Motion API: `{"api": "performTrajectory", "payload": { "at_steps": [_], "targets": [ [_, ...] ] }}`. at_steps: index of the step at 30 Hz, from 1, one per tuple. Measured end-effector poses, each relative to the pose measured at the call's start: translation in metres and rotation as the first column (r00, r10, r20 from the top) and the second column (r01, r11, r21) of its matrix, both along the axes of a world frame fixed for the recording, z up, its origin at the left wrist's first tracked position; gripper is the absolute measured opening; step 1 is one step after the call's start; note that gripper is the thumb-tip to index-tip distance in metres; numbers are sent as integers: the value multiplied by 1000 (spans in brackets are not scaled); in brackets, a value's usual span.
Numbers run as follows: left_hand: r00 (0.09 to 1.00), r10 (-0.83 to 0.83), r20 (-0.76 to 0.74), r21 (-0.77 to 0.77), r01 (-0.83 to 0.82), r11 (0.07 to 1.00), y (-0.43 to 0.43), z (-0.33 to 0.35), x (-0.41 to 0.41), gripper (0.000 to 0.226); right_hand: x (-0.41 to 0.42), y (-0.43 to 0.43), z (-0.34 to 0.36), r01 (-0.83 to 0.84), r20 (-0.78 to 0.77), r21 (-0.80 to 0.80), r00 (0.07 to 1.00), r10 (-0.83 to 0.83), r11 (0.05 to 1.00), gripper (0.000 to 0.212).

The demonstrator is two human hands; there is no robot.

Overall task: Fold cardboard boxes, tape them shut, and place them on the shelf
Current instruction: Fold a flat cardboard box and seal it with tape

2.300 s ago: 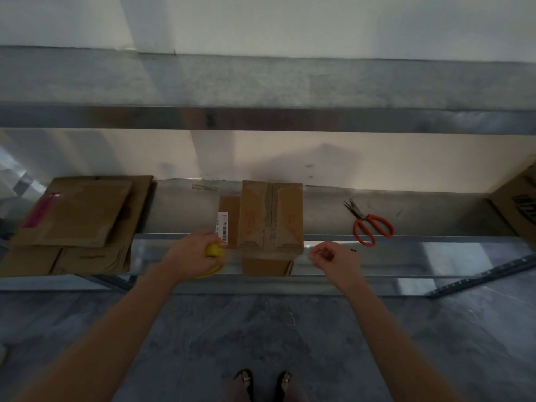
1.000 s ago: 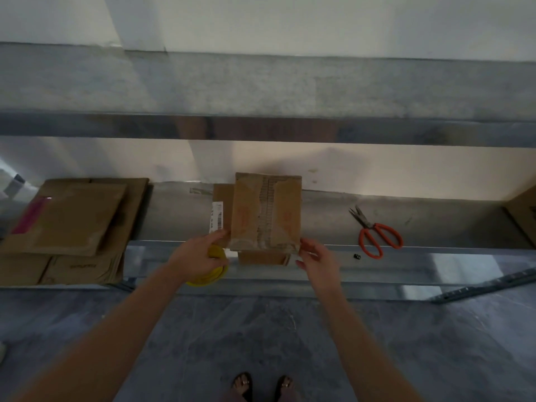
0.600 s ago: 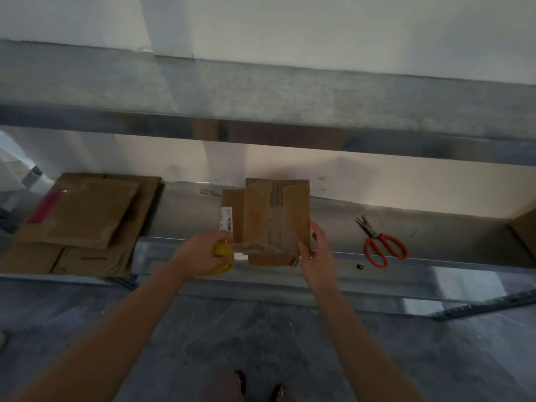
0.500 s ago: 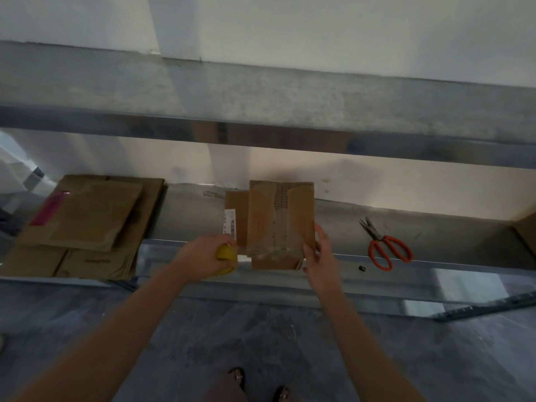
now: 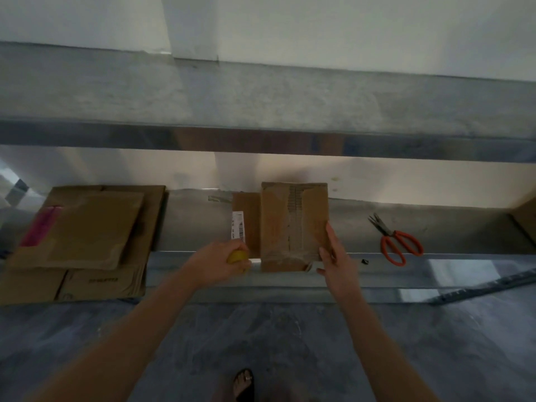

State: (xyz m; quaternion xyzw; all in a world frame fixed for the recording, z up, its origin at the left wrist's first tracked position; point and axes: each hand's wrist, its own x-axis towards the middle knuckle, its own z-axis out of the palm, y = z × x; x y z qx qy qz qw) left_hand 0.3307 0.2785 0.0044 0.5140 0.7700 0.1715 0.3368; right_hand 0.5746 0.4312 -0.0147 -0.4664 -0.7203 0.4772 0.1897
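Now left hand [image 5: 216,264] round tape roll [image 5: 236,255] — right hand [image 5: 336,264] flat against box [image 5: 293,224].

We have one view only, from a wide-angle camera worn on the person's head. It faces forward and steeply down, close over the left hand [image 5: 216,264] and right hand [image 5: 336,262] at the front edge of the shelf [image 5: 197,227], with wall [image 5: 319,30] above and floor [image 5: 290,343] below.

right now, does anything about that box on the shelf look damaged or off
Yes. The box has its top paper torn away along the centre seam, baring the corrugated ribs, and a loose end of tape sticks out at its front right corner, by the right hand.
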Motion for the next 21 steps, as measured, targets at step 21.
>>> {"api": "performTrajectory", "payload": {
  "at_steps": [21],
  "targets": [
    [998,54,-22,-29,-55,998,9,-8,-15,24,-2,5,-1,-10,-23,-36,1000,9,999,63]
  ]
}}
